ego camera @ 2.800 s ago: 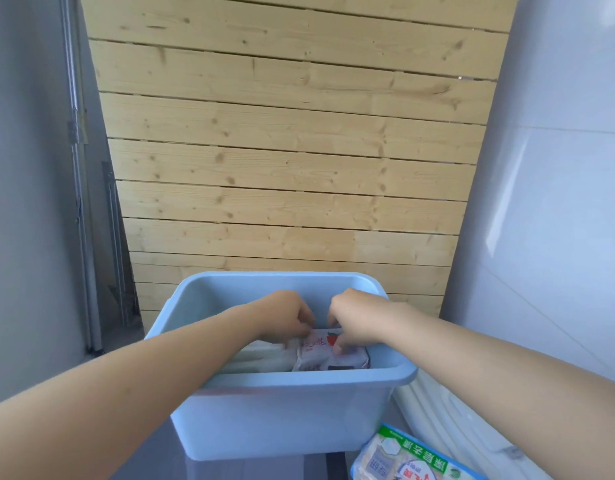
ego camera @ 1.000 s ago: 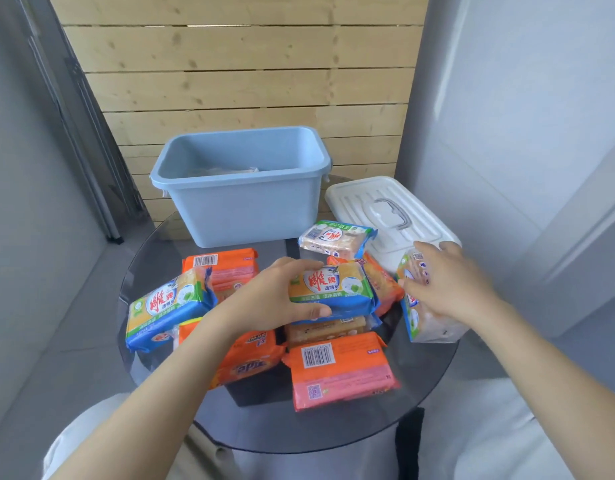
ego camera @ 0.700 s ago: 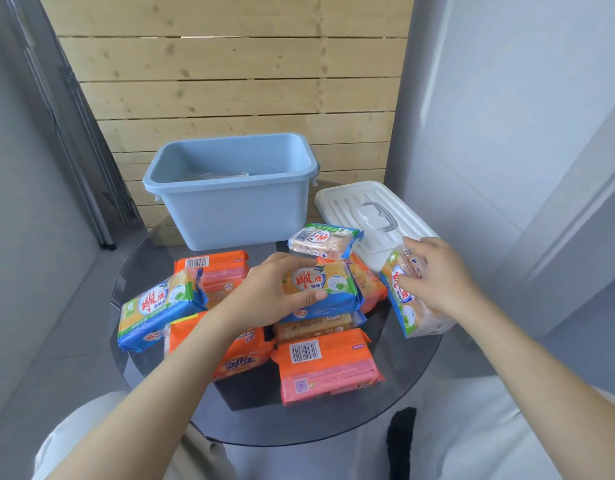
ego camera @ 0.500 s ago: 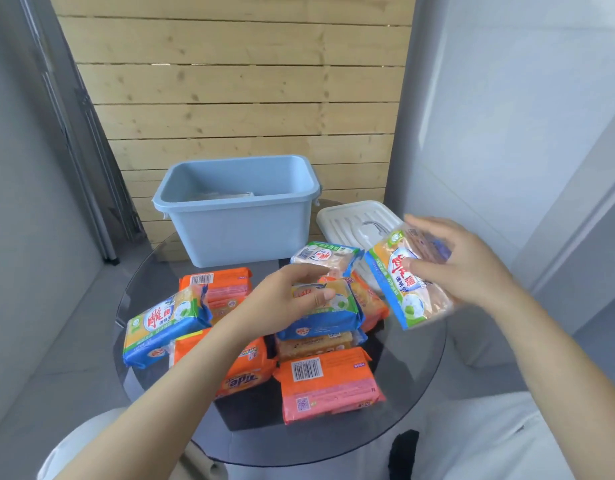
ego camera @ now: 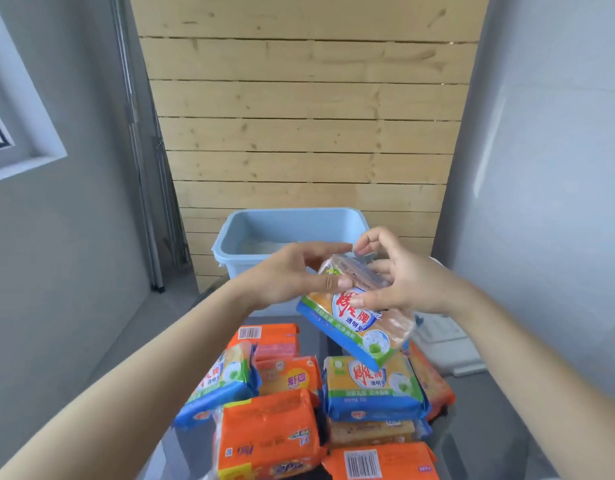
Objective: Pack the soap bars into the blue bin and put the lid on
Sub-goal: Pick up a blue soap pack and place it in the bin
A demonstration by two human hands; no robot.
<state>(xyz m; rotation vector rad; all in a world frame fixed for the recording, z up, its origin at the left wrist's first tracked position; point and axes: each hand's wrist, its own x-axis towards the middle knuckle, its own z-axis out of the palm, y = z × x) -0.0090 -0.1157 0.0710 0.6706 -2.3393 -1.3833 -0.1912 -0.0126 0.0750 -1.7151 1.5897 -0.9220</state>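
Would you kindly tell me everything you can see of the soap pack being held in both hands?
The blue, yellow and green plastic-wrapped soap pack is held in the air in front of the light blue plastic bin, above the packs lying on the glass table. It tilts, its clear crinkled upper end raised and its blue edge lower. Red lettering sits in a white oval on its face. The left hand grips its upper left; the right hand holds its upper right, fingers across the label.

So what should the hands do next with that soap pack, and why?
Probably carry the soap pack forward and lower it into the blue bin. Both the left hand and right hand hold it just before the open bin.
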